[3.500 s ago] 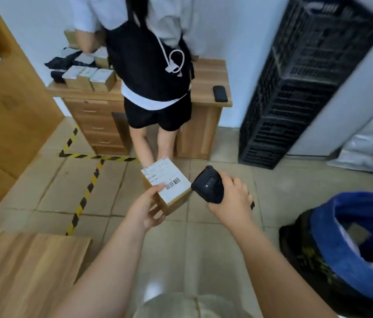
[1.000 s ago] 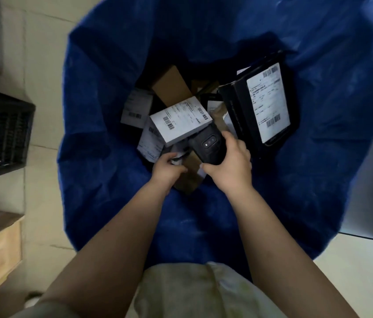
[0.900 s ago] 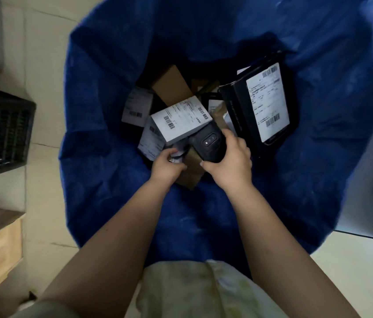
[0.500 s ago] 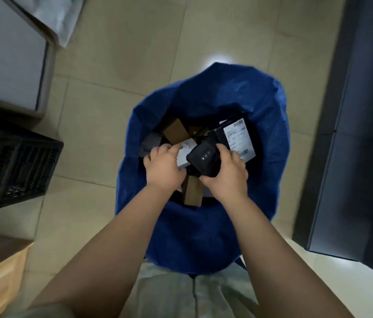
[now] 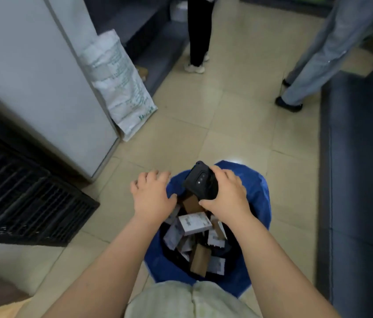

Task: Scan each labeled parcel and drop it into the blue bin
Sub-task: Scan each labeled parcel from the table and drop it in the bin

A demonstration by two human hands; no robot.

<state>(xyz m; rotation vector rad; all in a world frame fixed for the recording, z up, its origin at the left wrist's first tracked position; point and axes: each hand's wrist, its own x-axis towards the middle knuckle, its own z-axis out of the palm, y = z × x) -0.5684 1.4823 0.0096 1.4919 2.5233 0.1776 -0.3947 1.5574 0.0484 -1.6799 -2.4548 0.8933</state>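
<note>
The blue bin (image 5: 257, 204) stands on the floor right below me, filled with several labeled parcels. A white-labeled parcel (image 5: 195, 224) lies on top of the pile, and brown boxes lie around it. My right hand (image 5: 225, 195) grips the black scanner (image 5: 200, 182) above the bin's far rim. My left hand (image 5: 152, 196) hovers over the bin's left rim with fingers spread and holds nothing.
A black plastic crate (image 5: 20, 198) lies to the left beside a white cabinet (image 5: 38, 72). A white woven sack (image 5: 117, 81) leans against the cabinet. Two people's legs (image 5: 198, 33) (image 5: 313, 56) stand ahead on the tiled floor. A dark counter (image 5: 359, 180) runs along the right.
My left hand has let go of the labeled parcel, which now lies in the bin. Both hands have risen out of the bin and my view has lifted toward the room.
</note>
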